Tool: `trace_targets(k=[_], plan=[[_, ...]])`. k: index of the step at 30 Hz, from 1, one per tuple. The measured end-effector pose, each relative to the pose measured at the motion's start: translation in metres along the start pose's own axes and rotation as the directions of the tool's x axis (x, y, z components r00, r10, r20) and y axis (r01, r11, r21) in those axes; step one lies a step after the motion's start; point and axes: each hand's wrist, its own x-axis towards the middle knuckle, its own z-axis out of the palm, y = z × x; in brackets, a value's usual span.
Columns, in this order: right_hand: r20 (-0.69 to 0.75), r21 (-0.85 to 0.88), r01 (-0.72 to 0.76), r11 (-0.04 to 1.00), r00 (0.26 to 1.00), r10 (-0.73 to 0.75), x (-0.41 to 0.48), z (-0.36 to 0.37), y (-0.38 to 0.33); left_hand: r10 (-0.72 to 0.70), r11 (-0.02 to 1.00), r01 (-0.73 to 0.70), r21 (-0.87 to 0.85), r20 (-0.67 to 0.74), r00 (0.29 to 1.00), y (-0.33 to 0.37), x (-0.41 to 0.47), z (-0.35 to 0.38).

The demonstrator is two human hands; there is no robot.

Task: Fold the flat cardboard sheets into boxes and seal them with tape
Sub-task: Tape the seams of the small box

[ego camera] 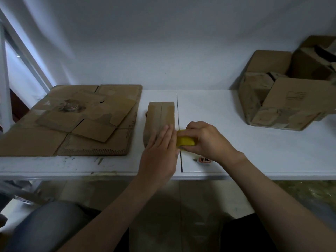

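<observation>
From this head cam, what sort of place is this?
Likely a packing bench: flat cardboard sheets stacked on a white table, assembled boxes at right, a yellow tape roll in the right hand.

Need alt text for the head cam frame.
A person's left hand presses flat on a small folded cardboard box while the right hand grips a yellow tape roll beside it. Flat cardboard sheets lie left, worn boxes right.

A plain white wall is rising behind the long white table; a white-framed window is glowing left of that table.
</observation>
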Motion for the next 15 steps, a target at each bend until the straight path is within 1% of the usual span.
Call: trace_targets(k=[2, 4, 6, 8, 10, 11, 12, 13, 14, 15], plan=[[-0.005, 0.014, -0.015, 1.0, 1.0, 0.015, 0.0, -0.001, 0.002, -0.042, 0.999, 0.039, 0.037, 0.063, 0.997, 0.002, 0.005, 0.0], [-0.005, 0.02, -0.031, 0.999, 0.999, 0.032, 0.0, -0.001, 0.005, -0.067, 0.996, 0.062, 0.061, 0.092, 0.993, -0.002, 0.011, -0.006], [0.004, 0.025, -0.048, 0.999, 0.999, 0.048, -0.001, -0.001, 0.006, -0.123, 0.992, 0.118, 0.043, 0.142, 0.982, -0.012, 0.021, -0.012], [0.015, 0.02, -0.064, 0.998, 0.998, 0.064, -0.003, -0.001, 0.007, -0.196, 0.979, 0.203, -0.019, 0.19, 0.962, -0.024, 0.031, -0.013], [0.034, 0.008, -0.08, 0.997, 0.996, 0.08, -0.005, 0.0, 0.006, -0.274, 0.934, 0.315, -0.171, 0.224, 0.935, -0.036, 0.038, -0.014], [0.044, 0.005, -0.09, 0.996, 0.995, 0.089, -0.005, 0.001, 0.005, -0.316, 0.876, 0.385, -0.291, 0.256, 0.913, -0.043, 0.041, -0.014], [0.054, 0.003, -0.099, 0.995, 0.994, 0.099, -0.005, 0.002, 0.004, -0.361, 0.778, 0.462, -0.426, 0.299, 0.883, -0.048, 0.044, -0.014], [0.063, 0.001, -0.105, 0.995, 0.993, 0.104, -0.004, 0.004, 0.004, -0.4, 0.654, 0.529, -0.541, 0.346, 0.849, -0.054, 0.045, -0.012], [0.075, -0.003, -0.105, 0.994, 0.992, 0.105, -0.003, 0.005, 0.003, -0.426, 0.548, 0.569, -0.613, 0.382, 0.82, -0.059, 0.046, -0.009], [0.093, -0.004, -0.104, 0.995, 0.99, 0.104, -0.002, 0.006, 0.003, -0.434, 0.492, 0.58, -0.649, 0.395, 0.81, -0.062, 0.045, -0.007]])
